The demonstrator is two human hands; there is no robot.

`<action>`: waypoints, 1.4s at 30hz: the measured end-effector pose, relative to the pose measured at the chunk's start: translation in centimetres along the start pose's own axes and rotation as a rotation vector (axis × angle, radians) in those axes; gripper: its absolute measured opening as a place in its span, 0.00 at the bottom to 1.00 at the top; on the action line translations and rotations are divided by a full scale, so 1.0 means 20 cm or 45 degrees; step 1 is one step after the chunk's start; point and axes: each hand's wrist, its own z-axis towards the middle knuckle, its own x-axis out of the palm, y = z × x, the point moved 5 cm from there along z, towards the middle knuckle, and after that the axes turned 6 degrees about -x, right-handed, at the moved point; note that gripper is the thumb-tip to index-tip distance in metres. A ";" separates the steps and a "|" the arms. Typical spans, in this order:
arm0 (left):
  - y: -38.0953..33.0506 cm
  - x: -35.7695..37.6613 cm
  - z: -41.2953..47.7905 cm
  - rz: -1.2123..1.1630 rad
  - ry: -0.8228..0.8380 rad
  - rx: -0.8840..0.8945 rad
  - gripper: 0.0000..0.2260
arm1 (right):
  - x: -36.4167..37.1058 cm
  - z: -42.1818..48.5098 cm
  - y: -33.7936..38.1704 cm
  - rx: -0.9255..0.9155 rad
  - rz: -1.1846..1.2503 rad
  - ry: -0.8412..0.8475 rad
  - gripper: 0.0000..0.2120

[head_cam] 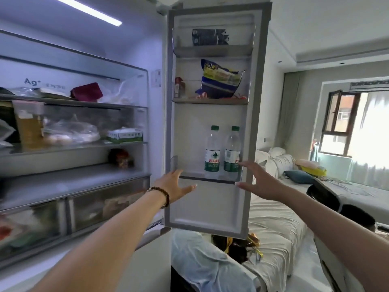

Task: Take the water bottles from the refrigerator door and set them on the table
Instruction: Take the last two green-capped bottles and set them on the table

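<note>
We see a bright white ceiling light strip inside, overexposed glare at the dark-framed window, blurred, bowed edges.

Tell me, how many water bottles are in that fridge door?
2. Left bottle and right bottle stand side by side in the lowest door shelf; none seems hidden.

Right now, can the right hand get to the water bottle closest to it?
Probably yes. The right hand is open, its fingertips just beside the right water bottle in the lowest door shelf. Nothing stands between them; only the low shelf rail fronts the bottle's base.
</note>
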 end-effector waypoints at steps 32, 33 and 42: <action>-0.45 0.08 1.36 -1.295 -0.190 0.280 0.12 | 0.00 1.14 -0.60 0.123 0.810 -0.954 0.09; -0.46 0.08 1.36 -1.332 -0.187 0.280 0.11 | 0.00 1.14 -0.61 0.123 0.820 -0.958 0.10; -0.48 0.11 1.30 -1.519 -0.316 0.312 0.16 | 0.04 1.14 -0.58 -0.067 0.988 -0.933 0.10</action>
